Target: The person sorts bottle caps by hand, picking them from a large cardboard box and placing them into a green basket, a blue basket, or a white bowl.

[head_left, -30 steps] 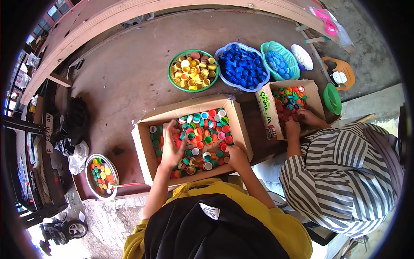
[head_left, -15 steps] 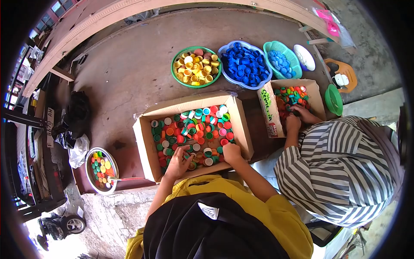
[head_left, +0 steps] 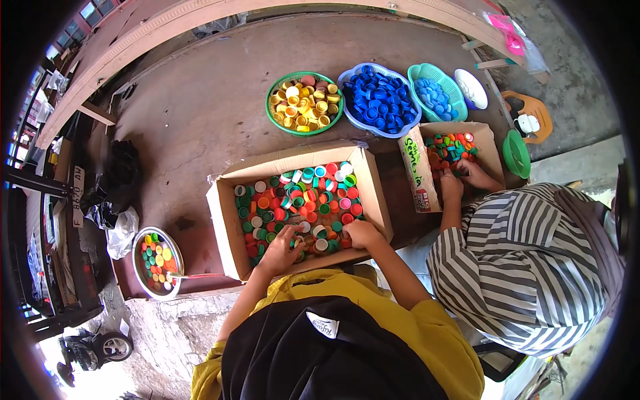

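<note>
- Head view, change: a second ago the left hand (head_left: 280,250) lay flat and spread over the middle of the cardboard box (head_left: 223,230). It has since drawn back to the near edge, while the right hand (head_left: 363,233) has stayed by the near right corner.
- Head view, left hand: it rests on the bottle caps (head_left: 313,193) with fingers bent and slightly apart, the tips touching caps near the front wall. Whether a cap is pinched between them cannot be told.
- Head view, right hand: it is curled with fingers close together, lying on the caps just inside the right wall. Its grip cannot be told either.
- Head view, caps: mixed red, green, orange, white and teal caps cover the floor of the open box, which sits on the brown table (head_left: 200,113) directly before the person.
- Head view, far side: a green basket (head_left: 305,103) of yellow caps, a blue bowl (head_left: 379,100) of dark blue caps and a teal basket (head_left: 435,91) of light blue caps stand in a row. A white bowl (head_left: 471,88) is just beside the last.
- Head view, right: a second box (head_left: 417,173) holds more mixed caps; a co-worker's hands (head_left: 460,181), in striped sleeves, are inside it.
- Head view, left: a metal bowl (head_left: 141,267) of mixed caps stands at the table's near corner.
</note>
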A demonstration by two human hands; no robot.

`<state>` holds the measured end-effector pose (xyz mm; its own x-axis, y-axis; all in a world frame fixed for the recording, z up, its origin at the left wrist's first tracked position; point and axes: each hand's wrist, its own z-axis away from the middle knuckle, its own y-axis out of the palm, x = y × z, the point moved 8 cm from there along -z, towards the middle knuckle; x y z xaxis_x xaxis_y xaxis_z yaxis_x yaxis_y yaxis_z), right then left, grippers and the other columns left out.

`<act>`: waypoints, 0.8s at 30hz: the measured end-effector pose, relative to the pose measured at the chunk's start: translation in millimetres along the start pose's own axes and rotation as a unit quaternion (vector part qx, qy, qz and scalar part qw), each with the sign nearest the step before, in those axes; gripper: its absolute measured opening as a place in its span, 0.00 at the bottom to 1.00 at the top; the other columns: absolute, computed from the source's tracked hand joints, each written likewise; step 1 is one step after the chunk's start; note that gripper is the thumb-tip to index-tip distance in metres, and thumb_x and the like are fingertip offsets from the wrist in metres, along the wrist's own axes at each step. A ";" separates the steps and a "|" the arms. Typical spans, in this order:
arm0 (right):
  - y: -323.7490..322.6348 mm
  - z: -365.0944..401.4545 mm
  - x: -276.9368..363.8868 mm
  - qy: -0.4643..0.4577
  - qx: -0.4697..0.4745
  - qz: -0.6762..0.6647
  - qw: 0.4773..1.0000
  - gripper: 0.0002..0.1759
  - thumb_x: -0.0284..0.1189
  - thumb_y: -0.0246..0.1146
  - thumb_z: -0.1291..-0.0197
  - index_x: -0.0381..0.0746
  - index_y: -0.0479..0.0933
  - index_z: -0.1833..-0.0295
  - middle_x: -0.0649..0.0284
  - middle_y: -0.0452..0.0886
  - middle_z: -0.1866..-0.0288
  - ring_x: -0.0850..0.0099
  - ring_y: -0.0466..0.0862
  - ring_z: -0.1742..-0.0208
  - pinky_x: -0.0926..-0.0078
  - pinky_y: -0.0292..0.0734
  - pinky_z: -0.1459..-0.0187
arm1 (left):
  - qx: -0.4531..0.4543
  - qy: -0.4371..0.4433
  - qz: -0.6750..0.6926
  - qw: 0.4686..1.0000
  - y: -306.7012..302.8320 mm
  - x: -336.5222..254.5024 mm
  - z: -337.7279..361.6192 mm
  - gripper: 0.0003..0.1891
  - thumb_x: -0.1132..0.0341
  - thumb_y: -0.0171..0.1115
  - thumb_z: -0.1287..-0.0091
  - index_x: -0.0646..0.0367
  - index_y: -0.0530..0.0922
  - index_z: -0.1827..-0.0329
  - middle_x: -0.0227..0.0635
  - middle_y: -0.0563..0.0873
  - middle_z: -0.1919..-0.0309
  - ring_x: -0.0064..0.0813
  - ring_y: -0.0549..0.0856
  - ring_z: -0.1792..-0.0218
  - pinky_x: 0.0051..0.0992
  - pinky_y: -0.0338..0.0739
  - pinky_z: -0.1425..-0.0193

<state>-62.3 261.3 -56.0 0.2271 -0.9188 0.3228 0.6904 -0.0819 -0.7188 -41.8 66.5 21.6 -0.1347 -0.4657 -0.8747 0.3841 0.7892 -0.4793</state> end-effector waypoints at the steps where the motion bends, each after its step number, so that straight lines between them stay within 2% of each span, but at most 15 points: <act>1: 1.9 -0.5 0.9 -0.012 0.014 -0.017 1.000 0.11 0.21 0.62 0.61 0.43 0.77 0.67 0.58 0.81 0.66 0.59 0.82 0.60 0.61 0.76 0.62 | 0.002 0.001 0.000 1.000 -1.1 -3.2 -0.2 0.21 0.71 0.61 0.40 0.61 0.68 0.44 0.43 0.76 0.54 0.36 0.81 0.59 0.31 0.77 0.57; 4: 1.7 0.0 0.5 0.009 0.001 0.001 1.000 0.15 0.20 0.63 0.63 0.43 0.76 0.65 0.59 0.81 0.65 0.59 0.81 0.60 0.62 0.76 0.61 | 0.004 0.002 0.005 1.000 -0.6 -4.5 0.0 0.20 0.72 0.61 0.40 0.61 0.69 0.44 0.43 0.75 0.55 0.35 0.80 0.59 0.31 0.77 0.57; 13: -1.0 5.0 2.7 -0.015 -0.009 -0.001 1.000 0.19 0.20 0.63 0.63 0.42 0.77 0.59 0.54 0.80 0.62 0.56 0.80 0.57 0.60 0.76 0.59 | 0.007 0.001 0.018 1.000 4.6 1.1 0.3 0.21 0.70 0.62 0.41 0.61 0.69 0.45 0.43 0.76 0.55 0.37 0.80 0.58 0.32 0.76 0.56; 17: -1.2 2.5 -1.7 -0.036 -0.053 -0.053 0.997 0.08 0.23 0.61 0.59 0.40 0.80 0.68 0.56 0.82 0.67 0.59 0.82 0.60 0.62 0.76 0.59 | 0.009 0.002 0.015 1.000 4.2 -2.5 -1.3 0.21 0.69 0.61 0.42 0.61 0.68 0.45 0.43 0.76 0.55 0.38 0.81 0.58 0.33 0.76 0.54; 18: -2.7 2.6 -2.0 -0.053 -0.089 -0.059 0.993 0.04 0.24 0.60 0.57 0.40 0.80 0.72 0.57 0.82 0.70 0.60 0.82 0.64 0.63 0.77 0.62 | 0.012 0.002 0.011 1.000 4.4 -2.7 -2.1 0.21 0.69 0.61 0.41 0.61 0.68 0.45 0.43 0.76 0.55 0.38 0.81 0.58 0.33 0.76 0.54; 24: 5.1 0.6 0.0 -0.101 -0.082 -0.076 0.989 0.05 0.22 0.59 0.58 0.38 0.79 0.73 0.56 0.82 0.72 0.60 0.83 0.67 0.64 0.77 0.64 | 0.020 0.041 0.025 0.999 9.9 -5.3 -13.7 0.20 0.68 0.61 0.40 0.61 0.69 0.46 0.43 0.77 0.54 0.38 0.81 0.58 0.33 0.77 0.54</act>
<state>-58.5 261.1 -59.3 0.2744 -0.7964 0.5390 0.6098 -0.2893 -0.7378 -49.8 82.3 20.5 -0.1877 -0.3905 -0.9012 0.4282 0.7933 -0.4329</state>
